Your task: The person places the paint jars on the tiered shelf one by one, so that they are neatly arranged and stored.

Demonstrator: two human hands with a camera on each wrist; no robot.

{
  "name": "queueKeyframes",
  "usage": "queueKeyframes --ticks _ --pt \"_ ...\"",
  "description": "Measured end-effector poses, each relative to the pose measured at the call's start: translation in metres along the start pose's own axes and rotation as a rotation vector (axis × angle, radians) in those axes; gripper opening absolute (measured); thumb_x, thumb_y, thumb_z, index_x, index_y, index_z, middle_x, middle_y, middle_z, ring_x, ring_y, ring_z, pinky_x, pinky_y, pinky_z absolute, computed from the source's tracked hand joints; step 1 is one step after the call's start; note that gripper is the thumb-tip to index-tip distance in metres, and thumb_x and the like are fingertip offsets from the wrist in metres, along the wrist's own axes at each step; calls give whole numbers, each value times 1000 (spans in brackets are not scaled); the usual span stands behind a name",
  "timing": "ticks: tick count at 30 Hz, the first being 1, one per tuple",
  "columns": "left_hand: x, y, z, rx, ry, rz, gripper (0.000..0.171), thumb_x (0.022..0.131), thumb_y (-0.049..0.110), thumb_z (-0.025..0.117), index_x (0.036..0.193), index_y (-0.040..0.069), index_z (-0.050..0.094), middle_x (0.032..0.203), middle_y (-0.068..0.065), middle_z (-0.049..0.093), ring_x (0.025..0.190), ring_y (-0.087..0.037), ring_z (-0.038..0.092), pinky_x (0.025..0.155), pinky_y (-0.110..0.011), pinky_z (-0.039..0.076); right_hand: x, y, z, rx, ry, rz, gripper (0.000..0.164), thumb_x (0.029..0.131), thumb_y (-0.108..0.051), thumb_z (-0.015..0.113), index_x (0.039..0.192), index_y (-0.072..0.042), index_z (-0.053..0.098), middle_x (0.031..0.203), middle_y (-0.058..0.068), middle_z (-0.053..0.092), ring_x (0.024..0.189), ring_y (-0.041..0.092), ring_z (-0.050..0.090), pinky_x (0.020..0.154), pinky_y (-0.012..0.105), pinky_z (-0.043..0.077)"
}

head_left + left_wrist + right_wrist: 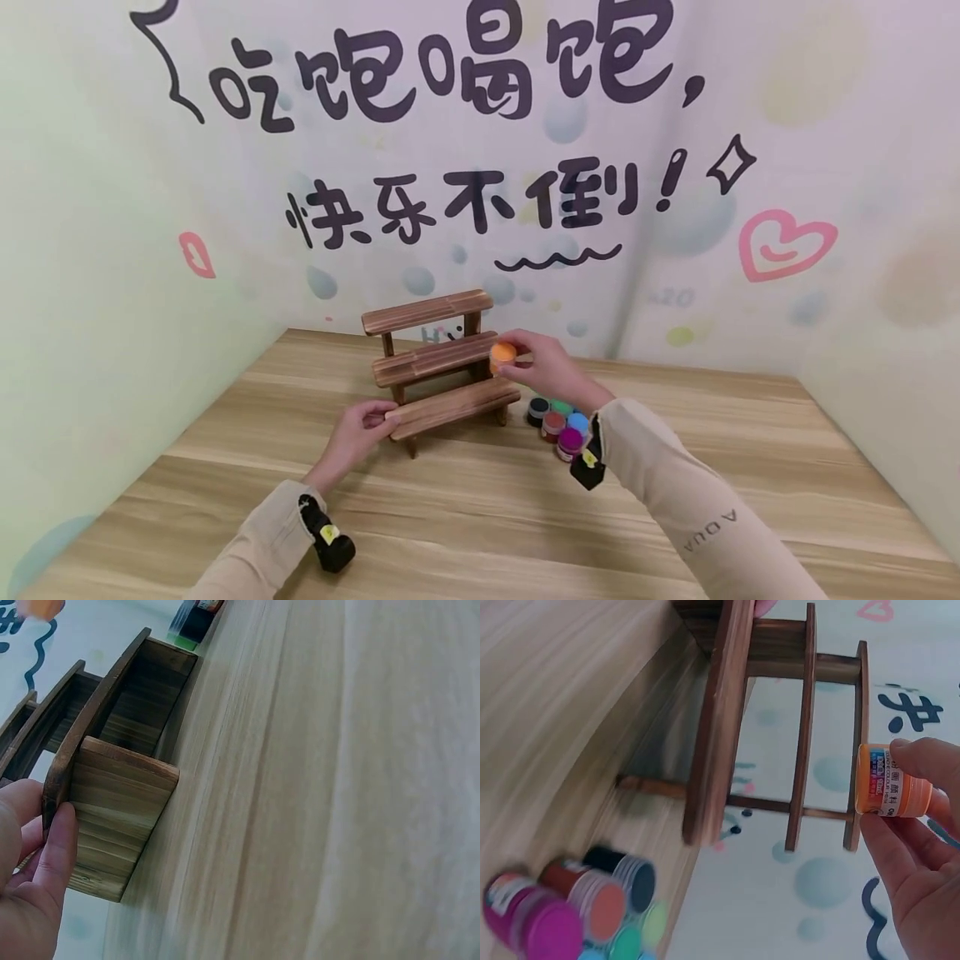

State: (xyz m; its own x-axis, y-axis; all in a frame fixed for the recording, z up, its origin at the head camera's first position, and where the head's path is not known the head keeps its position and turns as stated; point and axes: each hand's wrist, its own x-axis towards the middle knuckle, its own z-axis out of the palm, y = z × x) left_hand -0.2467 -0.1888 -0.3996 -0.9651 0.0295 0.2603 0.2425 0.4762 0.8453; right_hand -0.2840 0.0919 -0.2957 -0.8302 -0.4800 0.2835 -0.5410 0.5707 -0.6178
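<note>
A small wooden three-step shelf (453, 407) stands on the table. My left hand (365, 427) pinches the left end of its lowest step; in the left wrist view the thumb and fingers (56, 859) grip that board's end. Between thumb and fingers, my right hand (551, 367) holds an orange paint jar (502, 357) in the air near the right end of the middle step. Its label (885, 780) shows in the right wrist view. Whether the jar touches the shelf I cannot tell.
Right of the shelf several paint jars stand close together: black (537, 411), brown-red (553, 426), purple (570, 442), blue (577, 422) and green (561, 407). Behind the wooden table (465, 525) hangs a printed white cloth (480, 142). Each wrist wears a black camera band.
</note>
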Motion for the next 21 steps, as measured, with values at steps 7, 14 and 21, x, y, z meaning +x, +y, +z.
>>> queueKeyframes --ticks 7,14,21 --pt "0 -3 -1 7 17 -5 25 82 7 62 101 -9 61 92 -19 62 83 -26 60 66 -26 48 33 -27 18 7 -18 -44 43 81 -13 65 120 -4 51 108 7 57 94 18 55 77 27 46" --pt "-1 -2 -1 -8 28 15 24 80 5 63 99 -10 61 91 -20 62 82 -27 60 65 -24 47 64 -48 33 -2 36 -70 40 79 -13 67 117 -5 54 103 5 58 89 16 53 76 26 45" --pt "0 0 1 -9 40 32 23 80 4 64 97 -10 62 92 -21 62 81 -28 60 64 -23 47 89 -61 44 40 12 -26 44 80 -16 66 121 -6 51 111 4 56 96 15 53 81 23 44"
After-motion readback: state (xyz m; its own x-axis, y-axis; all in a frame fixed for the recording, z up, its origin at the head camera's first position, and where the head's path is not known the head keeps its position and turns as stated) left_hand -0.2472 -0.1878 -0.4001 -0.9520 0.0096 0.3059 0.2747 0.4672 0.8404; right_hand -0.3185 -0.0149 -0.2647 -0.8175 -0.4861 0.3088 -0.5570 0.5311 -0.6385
